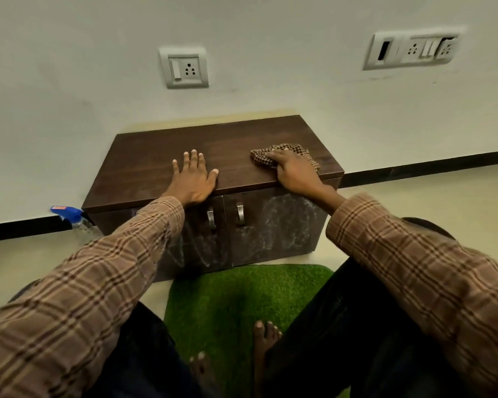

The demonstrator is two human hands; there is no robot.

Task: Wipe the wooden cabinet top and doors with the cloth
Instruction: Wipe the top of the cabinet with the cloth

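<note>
A low dark wooden cabinet (144, 165) stands against the white wall. Its two doors (273, 234) carry pale smeared streaks and metal handles. My left hand (194, 176) lies flat with spread fingers on the middle of the top, near the front edge. My right hand (293, 170) presses down on a brown checked cloth (282, 152) on the right part of the top, fingers laid over it. Part of the cloth is hidden under the hand.
A spray bottle with a blue head (69, 215) stands on the floor at the cabinet's left side. A green grass mat (236, 300) lies in front, with my bare feet (263, 337) on it. Wall sockets (184, 68) sit above the cabinet.
</note>
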